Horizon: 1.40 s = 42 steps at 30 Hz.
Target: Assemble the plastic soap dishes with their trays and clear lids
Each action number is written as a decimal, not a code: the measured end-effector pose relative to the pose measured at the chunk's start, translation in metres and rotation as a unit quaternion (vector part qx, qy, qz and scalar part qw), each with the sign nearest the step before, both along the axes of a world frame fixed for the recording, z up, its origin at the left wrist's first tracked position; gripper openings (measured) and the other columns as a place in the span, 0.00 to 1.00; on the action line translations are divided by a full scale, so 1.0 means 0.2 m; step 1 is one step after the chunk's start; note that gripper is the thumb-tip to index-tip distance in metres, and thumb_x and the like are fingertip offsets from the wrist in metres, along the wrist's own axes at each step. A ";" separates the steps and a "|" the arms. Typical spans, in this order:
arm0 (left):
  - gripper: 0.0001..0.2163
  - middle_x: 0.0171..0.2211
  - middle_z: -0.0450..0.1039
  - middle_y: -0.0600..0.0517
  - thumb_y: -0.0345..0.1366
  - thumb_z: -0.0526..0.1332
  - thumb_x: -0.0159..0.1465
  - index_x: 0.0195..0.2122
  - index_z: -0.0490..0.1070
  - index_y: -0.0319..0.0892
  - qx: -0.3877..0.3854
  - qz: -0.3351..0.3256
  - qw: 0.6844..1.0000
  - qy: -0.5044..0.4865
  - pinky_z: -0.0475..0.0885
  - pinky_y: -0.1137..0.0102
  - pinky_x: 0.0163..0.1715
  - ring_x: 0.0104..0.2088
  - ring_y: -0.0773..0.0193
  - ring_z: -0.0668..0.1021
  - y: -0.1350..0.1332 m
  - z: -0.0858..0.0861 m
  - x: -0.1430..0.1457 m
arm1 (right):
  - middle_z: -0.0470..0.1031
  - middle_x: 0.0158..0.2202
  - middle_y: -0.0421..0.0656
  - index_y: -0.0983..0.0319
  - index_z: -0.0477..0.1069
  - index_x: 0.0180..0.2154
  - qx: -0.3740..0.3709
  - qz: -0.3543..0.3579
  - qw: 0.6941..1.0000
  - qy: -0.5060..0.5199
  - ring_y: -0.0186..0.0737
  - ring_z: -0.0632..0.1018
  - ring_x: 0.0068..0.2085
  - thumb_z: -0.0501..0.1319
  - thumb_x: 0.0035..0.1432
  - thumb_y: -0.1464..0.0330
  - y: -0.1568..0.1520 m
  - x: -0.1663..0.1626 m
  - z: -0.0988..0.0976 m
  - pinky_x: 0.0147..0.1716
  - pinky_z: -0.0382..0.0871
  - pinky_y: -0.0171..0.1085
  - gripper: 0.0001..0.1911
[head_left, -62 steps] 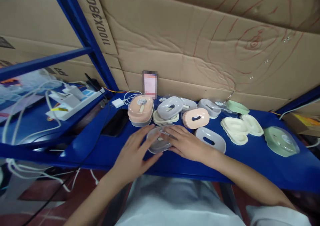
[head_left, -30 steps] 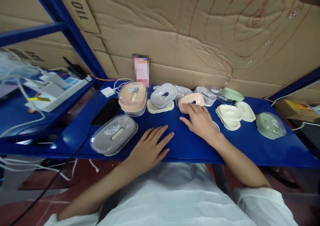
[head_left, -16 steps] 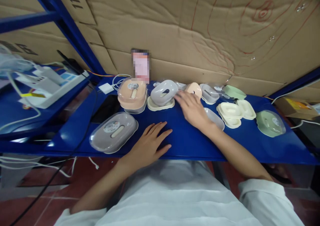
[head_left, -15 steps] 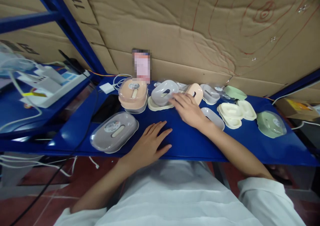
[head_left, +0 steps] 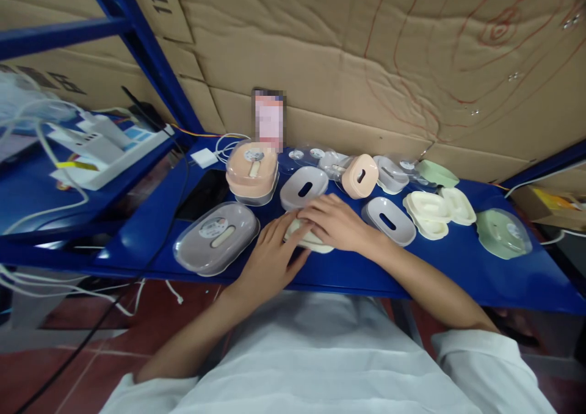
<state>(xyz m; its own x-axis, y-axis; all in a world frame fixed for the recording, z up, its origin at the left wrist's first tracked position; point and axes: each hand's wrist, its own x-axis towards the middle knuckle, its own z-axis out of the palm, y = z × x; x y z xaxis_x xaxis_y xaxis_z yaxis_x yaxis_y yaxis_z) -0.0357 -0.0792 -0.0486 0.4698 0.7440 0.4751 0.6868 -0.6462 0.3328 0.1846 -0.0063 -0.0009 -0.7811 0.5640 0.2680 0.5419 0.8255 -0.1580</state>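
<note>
Presently, the rounded cream-coloured plastic piece is near the front edge of the blue tabletop, between the two hands. The left hand touches its left side and the right hand lies over its far side; whether the fingers clamp it or only rest, I cannot tell. In my judgement, the work on this piece is in progress. Just behind it, the grey oval plastic dish with a slot has no cover, and likewise the grey slotted oval dish on the right. Further out, the grey oval box under a clear cover and the peach rounded box under a clear cover look finished, while the overlapping cream plastic trays seem to remain. The fingers hide much of the held piece; the transparent covers at the back overlap, so I cannot count them, and the propped phone's screen is blurred.
</note>
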 end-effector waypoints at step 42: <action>0.12 0.60 0.78 0.44 0.36 0.60 0.76 0.58 0.76 0.44 0.017 -0.032 0.999 0.015 0.77 0.49 0.64 0.65 0.48 0.77 0.02 -0.02 -0.01 | 0.67 0.71 0.63 0.69 0.66 0.70 0.065 -0.251 0.966 -0.022 0.65 0.67 0.72 0.60 0.73 0.64 0.17 0.22 0.09 0.70 0.57 0.64 0.29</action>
